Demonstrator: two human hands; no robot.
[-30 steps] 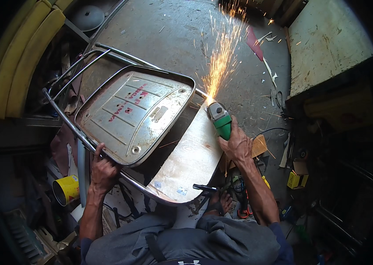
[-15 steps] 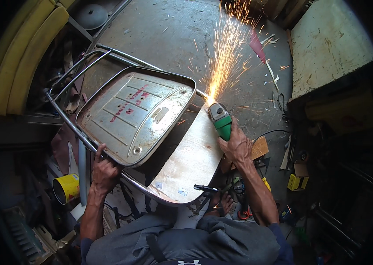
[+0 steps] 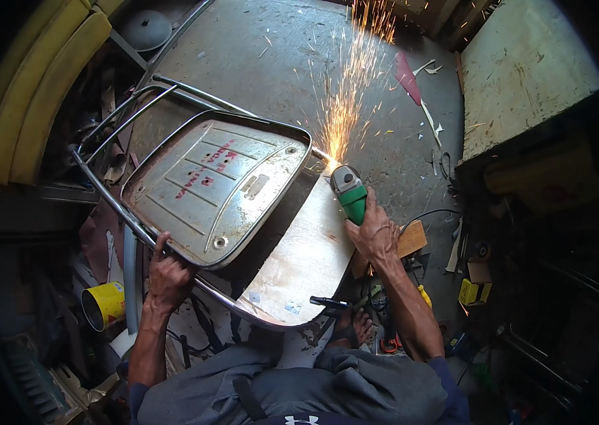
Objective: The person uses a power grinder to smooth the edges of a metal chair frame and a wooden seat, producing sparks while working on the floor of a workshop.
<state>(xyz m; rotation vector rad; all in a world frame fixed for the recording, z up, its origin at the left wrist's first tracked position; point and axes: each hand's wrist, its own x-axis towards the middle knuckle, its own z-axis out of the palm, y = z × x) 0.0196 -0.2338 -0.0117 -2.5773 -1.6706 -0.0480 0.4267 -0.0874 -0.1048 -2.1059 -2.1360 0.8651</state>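
Over grey floor (image 3: 271, 78), right hand (image 3: 375, 230) grips grinder (image 3: 352, 200) pointing lengthwise forward-left; left hand (image 3: 169, 278) clasps tubing (image 3: 121, 212).

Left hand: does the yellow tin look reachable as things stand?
Probably not without letting go: the left hand grips the metal tube frame, and a grey strip seems partly between it and the yellow tin.

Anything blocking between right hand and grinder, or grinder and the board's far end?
Nothing visible. The right hand grips the grinder directly, and its head sits at the far end of the board, where sparks start.
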